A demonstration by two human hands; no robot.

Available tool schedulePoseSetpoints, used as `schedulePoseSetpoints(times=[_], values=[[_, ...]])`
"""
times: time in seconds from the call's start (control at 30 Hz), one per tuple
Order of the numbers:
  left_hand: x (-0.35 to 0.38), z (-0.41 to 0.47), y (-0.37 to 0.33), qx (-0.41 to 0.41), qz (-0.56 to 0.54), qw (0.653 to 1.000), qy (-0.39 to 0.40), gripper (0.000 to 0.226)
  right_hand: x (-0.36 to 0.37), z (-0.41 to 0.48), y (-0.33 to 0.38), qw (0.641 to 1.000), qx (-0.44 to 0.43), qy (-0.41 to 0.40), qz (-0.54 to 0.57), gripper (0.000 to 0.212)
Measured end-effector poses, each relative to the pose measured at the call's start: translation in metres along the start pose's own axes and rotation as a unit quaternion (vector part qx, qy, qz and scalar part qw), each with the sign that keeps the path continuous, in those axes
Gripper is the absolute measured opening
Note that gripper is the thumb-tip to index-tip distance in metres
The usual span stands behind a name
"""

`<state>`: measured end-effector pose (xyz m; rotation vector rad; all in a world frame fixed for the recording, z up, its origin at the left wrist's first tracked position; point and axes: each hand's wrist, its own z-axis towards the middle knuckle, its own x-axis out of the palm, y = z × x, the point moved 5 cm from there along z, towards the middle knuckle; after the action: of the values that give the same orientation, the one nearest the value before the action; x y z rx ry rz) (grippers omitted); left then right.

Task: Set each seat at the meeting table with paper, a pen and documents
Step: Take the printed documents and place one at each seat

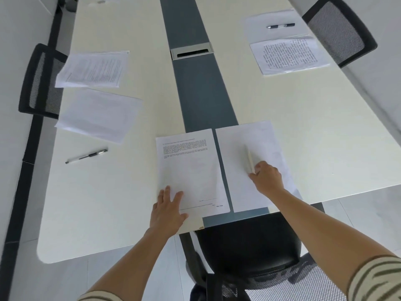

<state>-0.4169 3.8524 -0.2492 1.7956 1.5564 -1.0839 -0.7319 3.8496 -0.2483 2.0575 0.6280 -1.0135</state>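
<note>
At the near end of the cream meeting table [303,118] a printed document [191,168] lies left of a blank paper sheet [245,157]. My left hand [167,210] rests flat, fingers spread, on the document's lower left corner. My right hand [265,178] pinches a pale pen [250,158] that lies on the blank sheet. The left seat has a printed document [93,69], blank paper [99,115] and a black pen [86,156]. The right seat has blank paper [273,22] with a pen [281,25] on it and a printed document [288,55].
A dark grey strip [201,88] with a metal cable hatch [191,51] runs down the table's middle. Black mesh chairs stand at the left [40,83], the right [340,31] and directly below me [249,246]. Pale floor surrounds the table.
</note>
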Motion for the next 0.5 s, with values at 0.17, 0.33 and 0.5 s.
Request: schedulePoseSetpoints(times=[0.17,0.33,0.5], values=[[-0.017,-0.006,-0.001,0.005,0.013,1.000,-0.010,0.059,-0.025,-0.026,0.003,0.999,-0.021,-0.015,0.028,0.035],[-0.046,-0.063,-0.013,0.002,-0.231,0.967,-0.106,0.042,-0.041,-0.103,0.019,0.989,-0.086,0.024,0.114,0.021],[-0.040,-0.184,0.013,-0.049,-0.503,0.862,-0.017,0.016,-0.005,-0.212,0.032,0.967,-0.154,0.145,0.141,0.013]])
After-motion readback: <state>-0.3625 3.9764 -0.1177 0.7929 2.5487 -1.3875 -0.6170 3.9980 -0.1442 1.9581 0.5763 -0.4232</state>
